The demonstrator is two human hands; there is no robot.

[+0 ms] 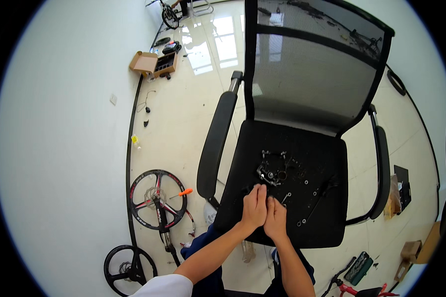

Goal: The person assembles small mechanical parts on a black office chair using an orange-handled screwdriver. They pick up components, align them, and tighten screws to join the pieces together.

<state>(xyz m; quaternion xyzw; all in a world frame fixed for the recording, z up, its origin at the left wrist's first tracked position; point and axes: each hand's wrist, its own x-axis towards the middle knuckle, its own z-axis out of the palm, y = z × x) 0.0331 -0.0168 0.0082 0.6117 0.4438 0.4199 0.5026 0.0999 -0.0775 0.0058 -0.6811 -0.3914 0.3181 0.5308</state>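
Note:
Side by side over the black chair seat (327, 232), my two hands nearly touch. My left hand (254, 207) is closed, its fingers curled toward a dark spot at the fingertips; what it grips is hidden. My right hand (276, 218) is closed too, thumb up, its contents out of sight. Just beyond the left fingertips lies a silver-and-black metal mechanism (268, 174), with a dark ring (282, 175) beside it. A small silver wrench (287, 197) shows right by my right hand; whether the hand touches it I cannot tell.
Small screws and washers (306, 182) and a thin rod (310, 210) are scattered across the seat. Armrests (218, 143) flank it. On the floor to the left are a spoked wheel (158, 199), an orange-handled screwdriver (186, 192), another wheel (130, 270) and an opened cardboard box (164, 64).

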